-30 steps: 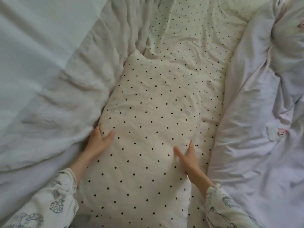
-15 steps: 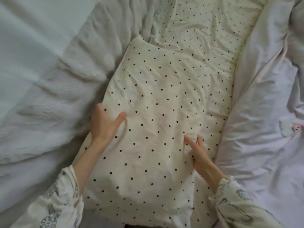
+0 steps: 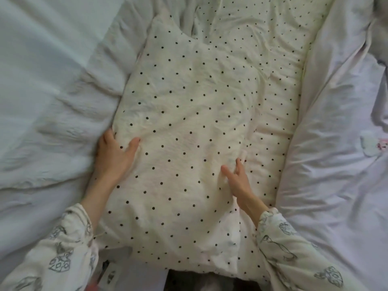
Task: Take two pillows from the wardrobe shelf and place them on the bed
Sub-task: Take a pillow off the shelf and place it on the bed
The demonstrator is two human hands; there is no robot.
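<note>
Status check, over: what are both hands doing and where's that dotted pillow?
Left hand gripping the dotted pillow at its left edge. Right hand open, flat on top. Pillow lying on the bed. White duvet bunched against left side.

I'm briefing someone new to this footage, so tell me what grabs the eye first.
A cream pillow with black polka dots fills the middle, lying on matching dotted bedding. The left hand clasps its left edge, thumb on top, and the right hand lies along its right edge. Rumpled white bedding lies on the left, a pale pink duvet on the right.
</note>
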